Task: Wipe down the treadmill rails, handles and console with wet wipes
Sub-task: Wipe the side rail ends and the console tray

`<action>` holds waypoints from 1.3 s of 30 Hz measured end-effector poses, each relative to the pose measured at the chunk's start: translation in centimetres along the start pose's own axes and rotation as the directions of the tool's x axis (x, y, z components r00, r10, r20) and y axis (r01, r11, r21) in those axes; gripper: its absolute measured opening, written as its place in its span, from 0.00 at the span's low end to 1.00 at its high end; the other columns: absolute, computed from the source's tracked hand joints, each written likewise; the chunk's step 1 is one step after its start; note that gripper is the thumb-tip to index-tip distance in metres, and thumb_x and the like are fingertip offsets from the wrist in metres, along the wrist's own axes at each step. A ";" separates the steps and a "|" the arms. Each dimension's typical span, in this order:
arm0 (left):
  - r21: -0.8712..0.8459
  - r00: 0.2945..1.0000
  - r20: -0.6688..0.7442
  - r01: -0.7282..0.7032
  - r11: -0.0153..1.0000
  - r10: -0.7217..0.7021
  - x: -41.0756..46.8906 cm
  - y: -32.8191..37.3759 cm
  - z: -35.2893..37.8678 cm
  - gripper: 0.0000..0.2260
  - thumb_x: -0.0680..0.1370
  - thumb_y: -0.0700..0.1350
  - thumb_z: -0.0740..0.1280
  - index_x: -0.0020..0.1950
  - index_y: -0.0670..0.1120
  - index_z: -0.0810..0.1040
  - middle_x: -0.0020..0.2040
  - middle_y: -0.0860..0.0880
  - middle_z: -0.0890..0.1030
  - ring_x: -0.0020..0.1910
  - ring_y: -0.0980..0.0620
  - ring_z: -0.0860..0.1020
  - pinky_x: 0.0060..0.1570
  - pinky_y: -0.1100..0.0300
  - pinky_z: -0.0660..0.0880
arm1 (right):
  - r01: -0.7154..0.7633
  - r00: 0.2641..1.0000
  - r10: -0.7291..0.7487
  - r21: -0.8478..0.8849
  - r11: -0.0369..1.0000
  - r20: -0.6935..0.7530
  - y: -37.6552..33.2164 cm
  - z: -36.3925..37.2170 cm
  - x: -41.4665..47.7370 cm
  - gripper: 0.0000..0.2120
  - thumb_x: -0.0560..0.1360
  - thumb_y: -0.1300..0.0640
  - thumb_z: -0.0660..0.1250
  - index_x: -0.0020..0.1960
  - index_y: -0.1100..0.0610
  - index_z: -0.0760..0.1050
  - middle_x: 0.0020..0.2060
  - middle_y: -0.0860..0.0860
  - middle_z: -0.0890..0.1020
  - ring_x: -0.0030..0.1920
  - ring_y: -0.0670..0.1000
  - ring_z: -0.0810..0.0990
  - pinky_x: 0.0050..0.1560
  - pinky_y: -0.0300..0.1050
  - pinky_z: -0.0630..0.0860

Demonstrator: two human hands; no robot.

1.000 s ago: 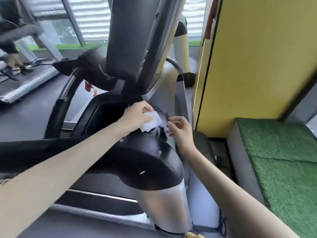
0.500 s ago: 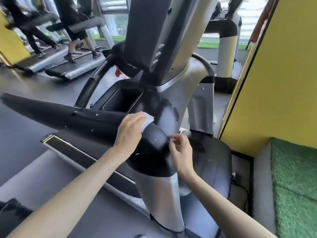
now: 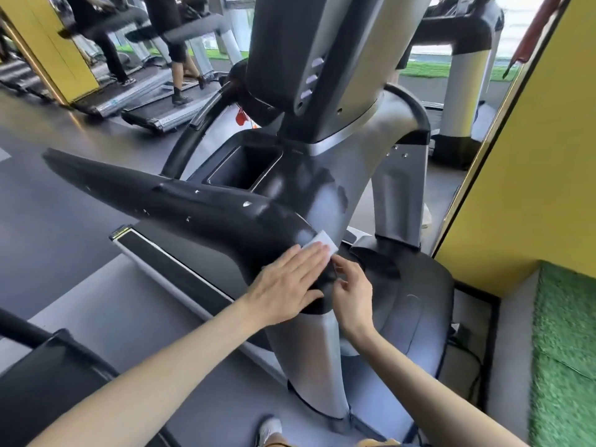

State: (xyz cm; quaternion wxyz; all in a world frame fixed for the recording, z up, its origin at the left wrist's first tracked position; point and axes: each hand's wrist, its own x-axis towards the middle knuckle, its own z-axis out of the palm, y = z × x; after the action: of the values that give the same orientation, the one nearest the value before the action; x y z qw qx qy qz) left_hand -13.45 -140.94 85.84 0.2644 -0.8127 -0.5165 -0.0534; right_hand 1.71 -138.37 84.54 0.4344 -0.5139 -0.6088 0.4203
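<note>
My left hand (image 3: 290, 282) has slid down the rail (image 3: 193, 211), pressing the wipe (image 3: 326, 245) flat; my right hand (image 3: 353, 291) seemingly pinches its corner.

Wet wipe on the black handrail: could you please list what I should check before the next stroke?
1. Wet wipe pinned on the black handrail under the left hand, fingers flat: ok.
2. Wipe's showing corner lies flat, not bunched: ok.
3. Right hand out of the wipe's way: not ok, its fingertips sit at the wipe's corner.
4. Right hand pinching the wipe: cannot tell.
5. Wipe wet enough: cannot tell.
</note>
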 end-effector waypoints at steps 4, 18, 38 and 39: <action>0.077 0.999 -0.030 0.041 0.996 -0.039 0.6 -3.0 -0.4 0.27 0.79 0.54 0.58 0.73 0.39 0.65 0.74 0.43 0.66 0.74 0.46 0.63 0.70 0.49 0.58 | -0.011 1.000 0.011 -0.002 1.000 0.003 0.1 -0.1 -0.1 0.26 0.70 0.73 0.54 0.61 0.56 0.78 0.50 0.49 0.78 0.52 0.49 0.77 0.58 0.39 0.72; -0.008 0.947 -0.109 0.303 0.953 -0.303 0.7 -5.2 -0.7 0.26 0.79 0.53 0.54 0.72 0.38 0.66 0.71 0.42 0.70 0.72 0.45 0.65 0.69 0.48 0.57 | -0.281 0.957 0.290 0.276 0.919 0.005 2.3 -0.4 1.7 0.21 0.69 0.71 0.55 0.46 0.51 0.80 0.41 0.50 0.84 0.46 0.51 0.82 0.56 0.49 0.78; 0.104 1.000 0.008 -0.024 0.994 0.024 -1.0 4.8 4.0 0.33 0.77 0.56 0.59 0.77 0.41 0.55 0.77 0.47 0.57 0.72 0.51 0.65 0.70 0.53 0.59 | -0.349 0.936 0.318 0.310 0.884 0.148 3.0 -1.4 1.0 0.19 0.83 0.48 0.51 0.54 0.56 0.78 0.53 0.56 0.81 0.55 0.53 0.79 0.58 0.43 0.72; 0.064 0.989 0.118 -0.098 0.993 0.090 -2.0 5.9 5.0 0.35 0.76 0.55 0.59 0.78 0.43 0.49 0.78 0.47 0.55 0.71 0.52 0.68 0.69 0.54 0.64 | -0.352 0.936 0.325 0.292 0.889 0.138 3.3 -1.4 0.9 0.19 0.83 0.47 0.51 0.55 0.56 0.78 0.55 0.55 0.80 0.57 0.52 0.78 0.60 0.43 0.71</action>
State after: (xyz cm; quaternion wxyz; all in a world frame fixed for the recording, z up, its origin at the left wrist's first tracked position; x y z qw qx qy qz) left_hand -10.20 -142.09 78.68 0.2648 -0.8281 -0.4936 0.0242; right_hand 3.87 -137.03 81.86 0.4037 -0.5187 -0.4536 0.6018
